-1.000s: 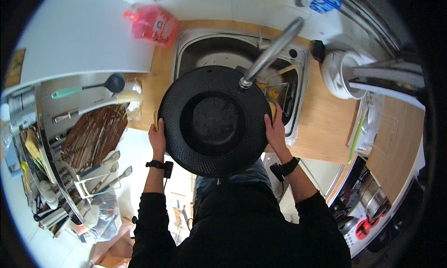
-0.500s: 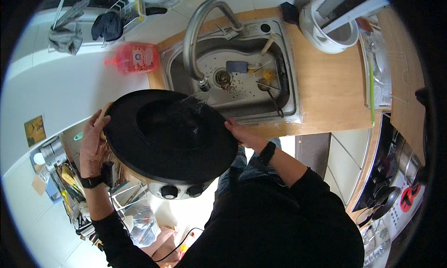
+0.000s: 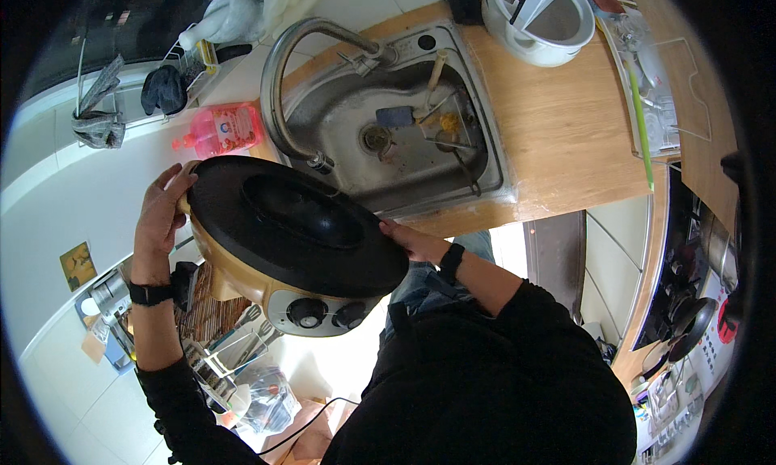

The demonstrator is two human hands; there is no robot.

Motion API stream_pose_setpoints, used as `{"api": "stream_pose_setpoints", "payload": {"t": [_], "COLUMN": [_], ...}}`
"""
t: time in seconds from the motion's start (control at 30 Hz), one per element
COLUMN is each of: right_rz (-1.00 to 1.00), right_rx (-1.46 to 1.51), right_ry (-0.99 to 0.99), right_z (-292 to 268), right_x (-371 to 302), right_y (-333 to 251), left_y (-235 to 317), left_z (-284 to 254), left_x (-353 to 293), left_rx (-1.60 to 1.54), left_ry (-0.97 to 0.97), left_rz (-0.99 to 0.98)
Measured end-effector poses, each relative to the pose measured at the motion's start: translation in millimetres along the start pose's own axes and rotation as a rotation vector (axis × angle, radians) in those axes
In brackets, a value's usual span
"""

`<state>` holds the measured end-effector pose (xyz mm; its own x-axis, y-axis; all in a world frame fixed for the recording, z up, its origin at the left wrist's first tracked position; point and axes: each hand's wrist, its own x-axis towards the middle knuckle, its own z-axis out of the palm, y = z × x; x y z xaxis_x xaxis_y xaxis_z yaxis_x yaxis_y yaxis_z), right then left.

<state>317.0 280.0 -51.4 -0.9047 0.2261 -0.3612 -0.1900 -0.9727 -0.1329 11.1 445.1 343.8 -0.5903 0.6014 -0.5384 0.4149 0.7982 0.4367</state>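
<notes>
In front of me is an electric cooking pan (image 3: 218,251) with a wide black flat rim, a sunken oval middle and a tan body. Two dark dials sit on the grey panel at its near side. It is lifted off any surface and tilted, its black top facing the sink and its far edge close to the sink's near-left corner. My left hand (image 3: 164,210) grips its left end, thumb on the rim. On the right edge, my right hand (image 3: 412,240) closes round the rim, some fingers hidden underneath. A dark band circles each wrist.
The steel sink (image 3: 499,170) holds a grey-blue sponge (image 3: 394,116), a ladle-like utensil and yellow scraps. Over its left side arches a faucet (image 3: 271,101). A pink soap bottle (image 3: 230,131) stands left of it. A white pot (image 3: 558,33) is on the wooden counter (image 3: 566,134).
The pan has tipped further, so more of its tan side and dial panel shows. Thin splashes over its far edge are no longer visible. Both hands keep their grip while the view has shifted.
</notes>
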Motion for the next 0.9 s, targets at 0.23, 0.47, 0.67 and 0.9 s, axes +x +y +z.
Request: {"api": "stream_pose_setpoints", "payload": {"t": [0.23,0.47,0.67,0.9], "right_rz": [0.152,-0.168,-0.251,-0.196], "right_rx": [-0.231,-0.914,-0.720,-0.504], "right_ry": [0.238,0.769,0.898,0.635], "right_z": [-12.6,-1.9,38.5,78.4], "right_x": [-10.4,-54.8,-100.7,-132.6], "right_y": [-13.2,-46.2,-25.1,22.3], "left_y": [-55.0,-180.4,-257.7,-321.1], "left_z": [-19.2,-1.2,38.8,37.7], "left_x": [-7.2,-22.0,-3.1,49.4], "left_rx": [-0.098,-0.301,-0.431,-0.271], "left_ry": [-0.102,-0.110,-0.220,-0.164], "left_rz": [-0.064,-0.123,-0.001,0.062]}}
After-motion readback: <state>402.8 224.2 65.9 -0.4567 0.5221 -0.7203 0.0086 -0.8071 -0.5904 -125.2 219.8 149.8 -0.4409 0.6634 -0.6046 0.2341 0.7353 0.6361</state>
